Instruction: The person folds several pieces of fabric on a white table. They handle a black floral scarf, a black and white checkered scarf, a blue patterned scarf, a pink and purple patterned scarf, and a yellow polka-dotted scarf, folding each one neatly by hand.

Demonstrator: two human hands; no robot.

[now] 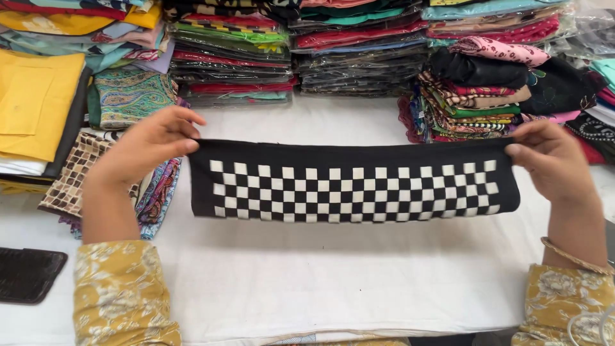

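A folded black cloth with a white checkerboard band (353, 189) is held stretched above a white-covered table (333, 282), pinched at its two upper corners. The left hand (144, 150) is closed on the cloth's left top edge, thumb and fingers clamped over the hem; the right hand (551, 160) is closed in the same way on the right top edge, with a thin bangle (572, 255) seen at the wrist. The top edge is drawn nearly straight between the hands, and the lower edge hangs level, clear of the tabletop. Open white surface is left below and in front of the cloth, between the mustard floral sleeves (122, 295). Behind the cloth, the far side is walled by stacks of packaged fabrics (234, 54) and a pile of folded patterned cloths (477, 96). On the left, the room is narrowed by a yellow folded cloth (35, 102) and a mosaic-print cloth (77, 173). A dark woven pouch (25, 274) lies at the near left edge.
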